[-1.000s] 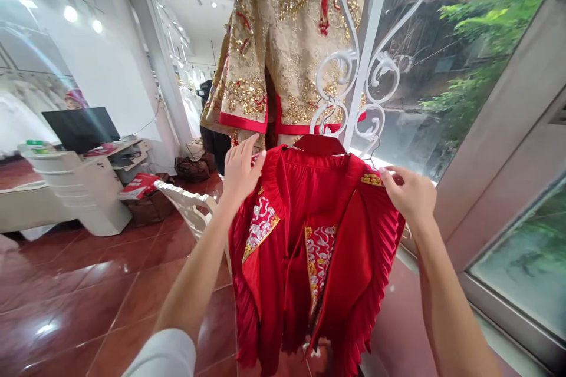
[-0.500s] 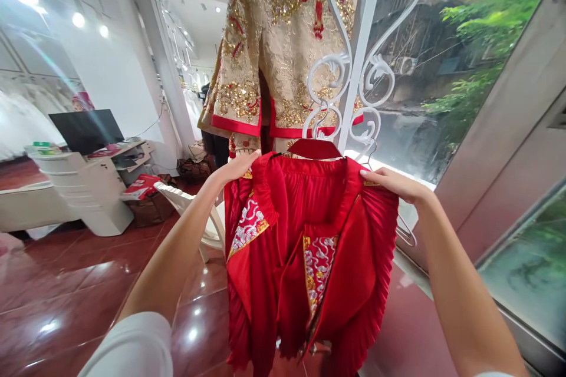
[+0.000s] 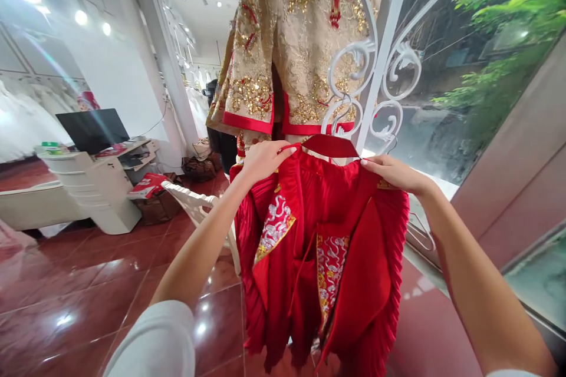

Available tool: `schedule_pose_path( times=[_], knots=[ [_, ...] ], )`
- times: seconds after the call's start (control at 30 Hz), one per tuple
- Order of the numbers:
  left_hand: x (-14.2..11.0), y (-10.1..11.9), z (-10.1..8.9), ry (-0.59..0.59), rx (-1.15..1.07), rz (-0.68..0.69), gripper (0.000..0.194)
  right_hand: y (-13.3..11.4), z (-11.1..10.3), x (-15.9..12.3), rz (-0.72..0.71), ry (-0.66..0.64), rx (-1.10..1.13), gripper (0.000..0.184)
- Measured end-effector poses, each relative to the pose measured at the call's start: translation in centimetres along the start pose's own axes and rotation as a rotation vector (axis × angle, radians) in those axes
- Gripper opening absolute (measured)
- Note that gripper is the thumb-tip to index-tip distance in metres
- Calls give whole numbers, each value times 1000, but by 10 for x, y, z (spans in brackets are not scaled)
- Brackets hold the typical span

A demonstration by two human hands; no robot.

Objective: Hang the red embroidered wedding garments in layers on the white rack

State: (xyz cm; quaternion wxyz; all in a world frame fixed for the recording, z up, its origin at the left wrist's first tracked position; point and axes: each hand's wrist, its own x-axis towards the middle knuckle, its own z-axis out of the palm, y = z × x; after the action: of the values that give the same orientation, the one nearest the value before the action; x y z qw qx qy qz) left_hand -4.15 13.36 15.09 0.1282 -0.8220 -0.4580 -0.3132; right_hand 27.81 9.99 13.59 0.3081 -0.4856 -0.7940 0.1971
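below the red edge of the shiny gold top [image 3: 305,65], the red outfit [image 3: 367,271] is hanging on a red hanger [image 3: 331,146]. by the hanger's left corner, the left hand [image 3: 265,160] is pinching the outfit's top; by its right corner, the right hand [image 3: 393,172] is pinching too.

Left arm [image 3: 201,241] and right arm [image 3: 466,259] extended forward, angled inward — left hand [image 3: 264,160] and right hand [image 3: 395,172] near level, thumbs inward — both pinching.

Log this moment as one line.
left hand: holding red garment, top left | right hand: holding same garment, top right | red hanger: between hands
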Motion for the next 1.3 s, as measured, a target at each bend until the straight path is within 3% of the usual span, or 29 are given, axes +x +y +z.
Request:
schedule_pose_path(
  times=[0.07, 0.13, 0.2, 0.23, 0.33, 0.43, 0.5, 0.57, 0.63, 0.7, 0.8, 0.9, 0.97, 1.03, 1.1, 1.17, 1.23, 1.3],
  knots=[
    [-8, 7, 5, 118, -9, -8, 46, -3, 10, -5, 6, 99, -98, 51],
    [-27, 22, 16, 325, -15, -57, 42, -6, 23, -12, 5, 296, -315, 44],
    [-52, 41, 34, 512, 24, -177, 44, -9, 36, -17, 35, 477, -551, 41],
    [-65, 50, 45, 524, 52, -243, 48, -10, 41, -19, 62, 538, -639, 42],
    [-93, 60, 71, 345, 11, -403, 47, -13, 48, -23, 103, 590, -742, 42],
    [-107, 35, 66, 219, -263, -470, 34, -11, 45, -23, 110, 568, -750, 38],
    [-114, 11, 44, 267, -404, -450, 26, -8, 43, -23, 114, 554, -750, 36],
    [-119, -7, 19, 414, -423, -441, 23, -5, 43, -23, 118, 549, -740, 34],
    [-124, -11, 2, 557, -397, -452, 25, -4, 46, -22, 112, 551, -711, 33],
    [-129, -3, 1, 582, -392, -454, 26, -3, 51, -20, 97, 562, -675, 34],
    [-131, 14, 23, 327, -466, -449, 23, -5, 59, -18, 102, 610, -676, 38],
    [-131, 24, 54, 103, -517, -461, 34, -9, 64, -20, 111, 672, -724, 45],
    [-133, 27, 67, 133, -433, -456, 47, -12, 66, -24, 93, 708, -752, 49],
    [-141, 33, 75, 279, -260, -455, 53, -14, 68, -28, 73, 732, -778, 51],
    [-154, 46, 80, 482, -98, -423, 47, -16, 70, -32, 60, 743, -796, 52],
    [-170, 63, 89, 593, -85, -315, 30, -16, 74, -35, 57, 744, -798, 53],
    [-187, 80, 103, 532, -205, -228, 18, -15, 79, -38, 62, 755, -797, 56],
    [-199, 90, 119, 431, -250, -237, 19, -14, 85, -41, 64, 779, -801, 59]
  ],
)
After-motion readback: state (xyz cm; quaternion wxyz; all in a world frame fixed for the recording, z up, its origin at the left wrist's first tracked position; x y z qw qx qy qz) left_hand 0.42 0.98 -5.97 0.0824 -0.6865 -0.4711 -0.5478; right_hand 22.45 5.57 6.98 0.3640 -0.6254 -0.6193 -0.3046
